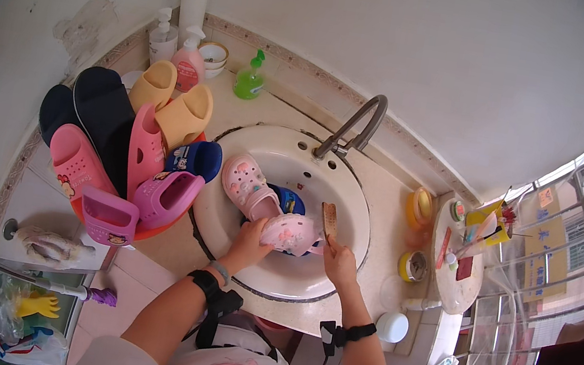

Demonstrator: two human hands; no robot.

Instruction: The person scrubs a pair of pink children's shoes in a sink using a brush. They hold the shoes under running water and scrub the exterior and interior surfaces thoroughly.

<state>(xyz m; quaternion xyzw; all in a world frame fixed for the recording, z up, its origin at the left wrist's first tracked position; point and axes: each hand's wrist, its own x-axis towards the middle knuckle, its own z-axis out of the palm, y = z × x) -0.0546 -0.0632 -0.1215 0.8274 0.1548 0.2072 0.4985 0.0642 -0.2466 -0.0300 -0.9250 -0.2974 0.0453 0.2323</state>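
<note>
My left hand (248, 244) grips a pale pink clog (290, 234) with small charms, held tilted over the white oval sink (240, 145). In my right hand (341, 263) is a wooden scrubbing brush (329, 220), raised just to the right of that clog; its bristles are hard to make out. A second pale pink clog (249, 182) leans in the basin at the left. Partly covered by the pink pair, a blue shoe (289, 199) lies in the bottom of the sink.
A curved tap (361, 129) rises behind the basin. On the left, a red basin (164, 227) is heaped with several slippers. Pump bottles, including a green one (250, 81), stand along the wall. A round white ledge (457, 285) with small items is at right, near window bars.
</note>
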